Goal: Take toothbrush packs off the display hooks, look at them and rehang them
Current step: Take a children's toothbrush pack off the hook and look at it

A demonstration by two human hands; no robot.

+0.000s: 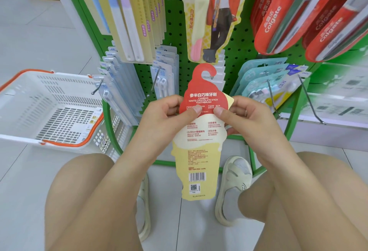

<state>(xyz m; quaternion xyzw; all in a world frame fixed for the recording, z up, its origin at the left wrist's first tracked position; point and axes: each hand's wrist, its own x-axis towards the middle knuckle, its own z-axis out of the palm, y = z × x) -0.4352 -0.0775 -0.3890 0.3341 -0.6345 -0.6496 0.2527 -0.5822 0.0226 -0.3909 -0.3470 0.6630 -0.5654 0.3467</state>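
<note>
- I see my left hand [165, 119] pinching the ice-cream-shaped toothbrush pack [201, 141] at its left edge, thumb pressed flat on the printed back, fingers curled behind the card.
- My right hand [243, 117] grips the same pack at its right edge, thumb on the red upper part, fingers folded round behind.
- The pack is off the hooks, held upright in front of the green pegboard [237, 51], back side toward me, its hook cut-out at the top and barcode near the bottom.
- I count one pack in hand; a second of the same shape [211, 17] hangs on the pegboard just above it, front side out, its top cut off by the frame edge.
- At the pegboard's upper right corner hang red Colgate packs [278, 17]; I cannot count them, since they overlap and run out of view.
- Along the upper left edge hang long pale packs [129, 15], stacked too tightly to count.
- Lower rows hold clear blister packs [119, 83] and teal packs [264, 79]; their small print is unreadable.
- One white shopping basket [49, 111] with orange handles sits on the floor left of the rack.
- Both forearms reach forward over my bent knees.
</note>
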